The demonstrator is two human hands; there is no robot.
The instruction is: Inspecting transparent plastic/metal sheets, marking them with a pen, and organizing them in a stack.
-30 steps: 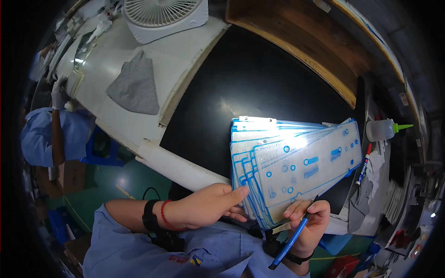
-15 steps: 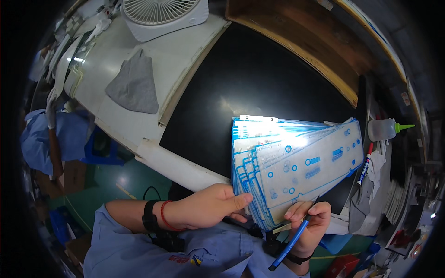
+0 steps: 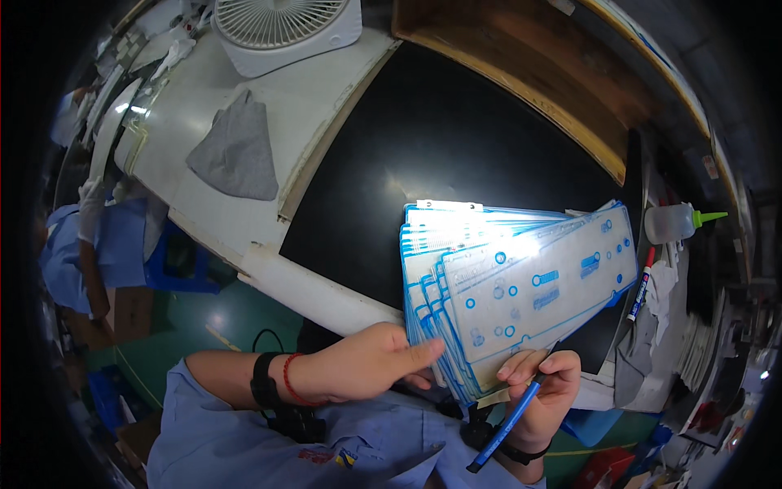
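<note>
A fanned stack of thin flat whitish panels with blue edges (image 3: 538, 277) lies at the near right of the black mat. Blue rings and slots mark the top panel, and a lamp glare whitens part of it. My left hand (image 3: 383, 359) is closed on the stack's near left edge, thumb on top and most fingers hidden underneath. Between the fingers of my right hand (image 3: 542, 399) is a slim blue pen-like tool (image 3: 507, 428), slanting down toward my body. Fingertips of that hand also touch the stack's near edge.
The black mat (image 3: 456, 122) ends at a wooden ledge (image 3: 521, 77). At the right are a squeeze bottle with a green tip (image 3: 669, 223) and a red-capped marker (image 3: 642, 285). A grey cloth (image 3: 236, 148) and white fan (image 3: 285, 33) stand left, beyond a co-worker's blue garment (image 3: 94, 253).
The stack has shifted slightly to the left. Both hands keep nearly the same places, and the tool's lower end has moved a little left. The co-worker's arm at the far left has moved slightly.
</note>
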